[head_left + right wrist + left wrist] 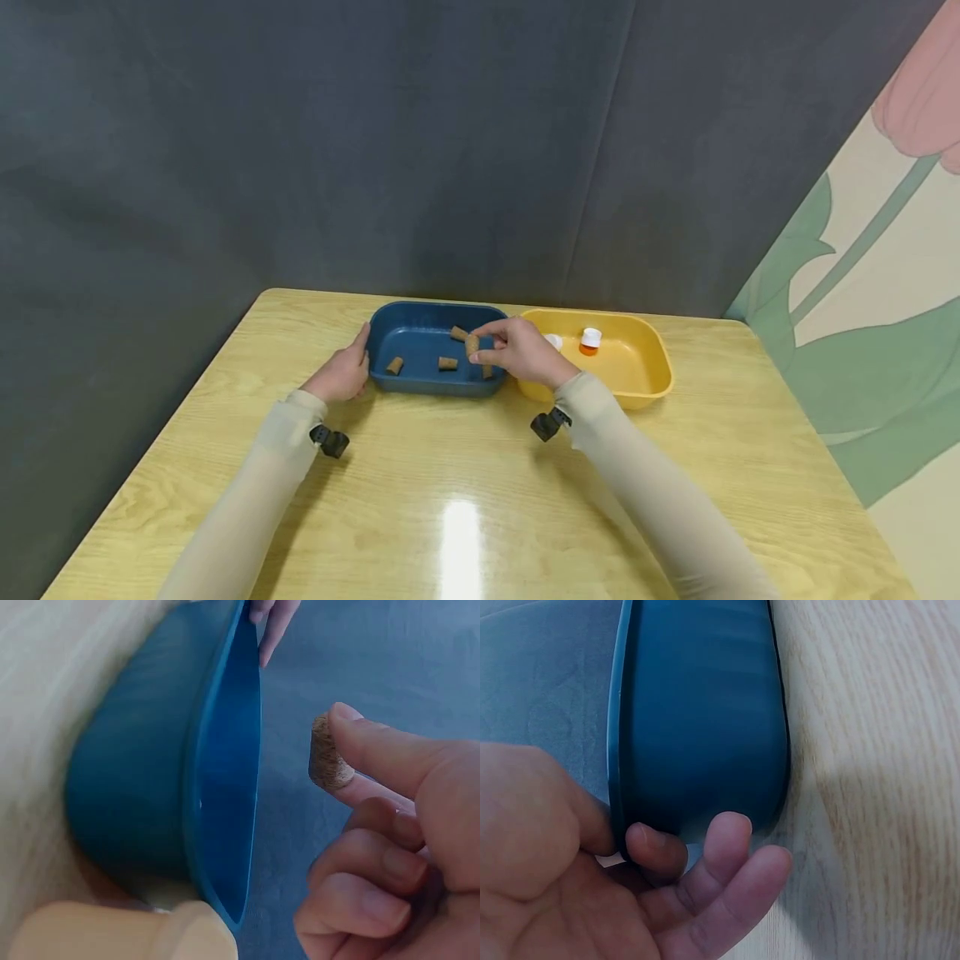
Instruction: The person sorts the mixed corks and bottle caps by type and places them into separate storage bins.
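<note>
Between thumb and index finger my right hand [523, 350] pinches a cork [472, 345], held above the right part of a blue tub [435, 387]. The right wrist view shows this cork [328, 756] clear of the tub's rim, the other fingers curled below. Several more corks lie scattered on the tub's floor, among them one cork [394, 365] at the left and another cork [447, 363] near the middle. My left hand [343, 371] grips the tub's left end. In the left wrist view its thumb is over the rim and its fingers are against the outer wall.
A yellow tub [660, 379] stands just right of the blue one, partly behind my right hand. Inside it are an orange bottle with a white cap [591, 337] and another white piece [554, 341], partly hidden. A dark cloth [450, 167] hangs behind the wooden table [420, 467].
</note>
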Tool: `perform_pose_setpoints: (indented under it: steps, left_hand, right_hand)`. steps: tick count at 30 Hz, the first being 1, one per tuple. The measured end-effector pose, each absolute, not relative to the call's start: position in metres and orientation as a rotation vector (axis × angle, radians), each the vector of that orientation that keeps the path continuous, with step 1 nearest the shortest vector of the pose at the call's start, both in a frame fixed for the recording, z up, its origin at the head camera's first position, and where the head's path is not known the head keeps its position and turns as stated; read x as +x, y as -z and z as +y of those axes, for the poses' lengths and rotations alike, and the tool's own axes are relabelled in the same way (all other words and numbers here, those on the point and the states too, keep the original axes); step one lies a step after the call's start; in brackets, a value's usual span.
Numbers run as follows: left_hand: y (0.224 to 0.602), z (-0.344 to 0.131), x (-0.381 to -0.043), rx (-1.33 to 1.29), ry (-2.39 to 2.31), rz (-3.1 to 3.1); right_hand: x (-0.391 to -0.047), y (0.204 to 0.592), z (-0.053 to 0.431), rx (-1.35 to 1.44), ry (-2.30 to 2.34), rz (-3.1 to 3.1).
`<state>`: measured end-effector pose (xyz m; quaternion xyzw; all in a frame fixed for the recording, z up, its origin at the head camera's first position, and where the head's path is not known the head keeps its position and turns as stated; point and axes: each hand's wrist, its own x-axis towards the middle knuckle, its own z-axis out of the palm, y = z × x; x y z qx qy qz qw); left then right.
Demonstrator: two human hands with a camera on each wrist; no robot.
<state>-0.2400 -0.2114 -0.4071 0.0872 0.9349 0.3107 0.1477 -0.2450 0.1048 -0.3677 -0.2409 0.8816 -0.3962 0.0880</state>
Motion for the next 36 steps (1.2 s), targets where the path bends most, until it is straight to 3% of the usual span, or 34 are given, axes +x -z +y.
perform_pose_setpoints:
  steps: [16,36]
  left_hand:
    - [0.408,-0.209,-0.238,0.311,-0.909,2.701]
    - [0.407,-0.210,-0.241,0.284,-0.900,2.708]
  right_hand:
    - [-0.278,0.363,0.101,-0.653,1.123,2.667]
    - [-0.279,0.362,0.106,-0.608,1.080,2.621]
